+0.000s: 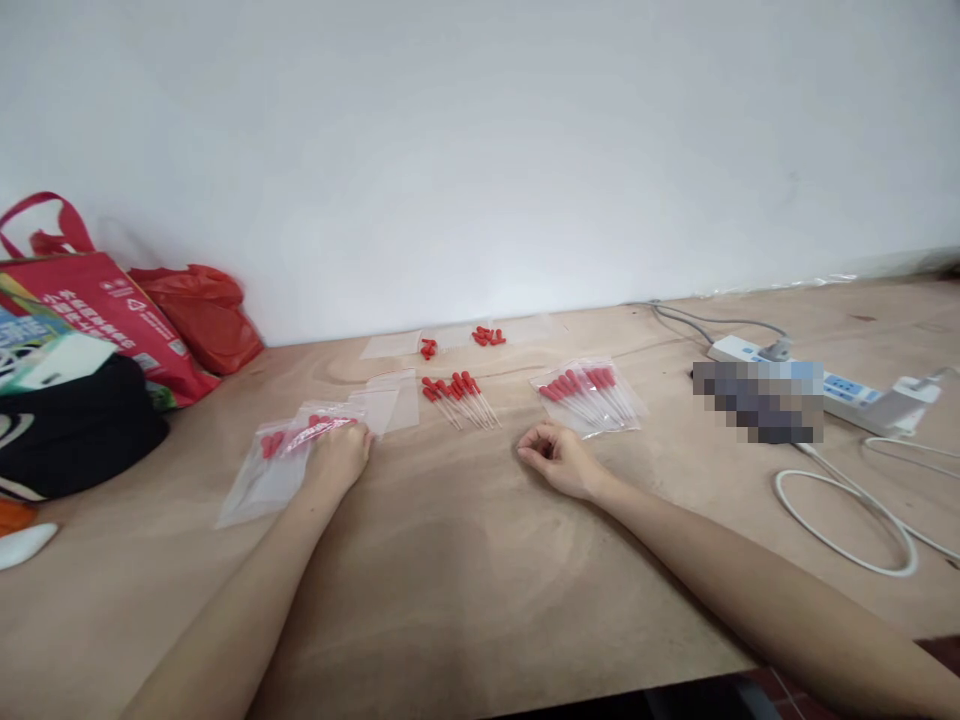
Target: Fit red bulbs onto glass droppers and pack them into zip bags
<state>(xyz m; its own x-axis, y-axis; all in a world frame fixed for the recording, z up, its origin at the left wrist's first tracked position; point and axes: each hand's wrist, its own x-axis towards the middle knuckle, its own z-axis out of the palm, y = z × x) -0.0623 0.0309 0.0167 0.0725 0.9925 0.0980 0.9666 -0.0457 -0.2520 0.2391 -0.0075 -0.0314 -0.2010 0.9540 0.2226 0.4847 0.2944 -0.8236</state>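
Note:
My left hand (341, 458) is closed at the near edge of a clear zip bag (319, 425) of red-bulbed droppers, its fingertips hidden. That bag overlaps another clear bag (251, 480) with red bulbs showing. My right hand (561, 458) rests on the table with fingers curled in and thumb against them; nothing shows in it. Just beyond it lies a filled zip bag (592, 395) of red-bulbed droppers. Between the hands, a little farther off, loose droppers (461, 400) with red bulbs and pale stems lie fanned out. An open-looking flat clear bag (390, 400) lies left of them.
Farther back, several red-bulbed droppers (489, 337) lie near flat clear bags (390, 345) by the wall. A red shopping bag (142, 310) and a black bag (82, 430) stand left. A power strip (851, 398), a white cable (847, 570) and a blurred-out object (757, 400) lie right.

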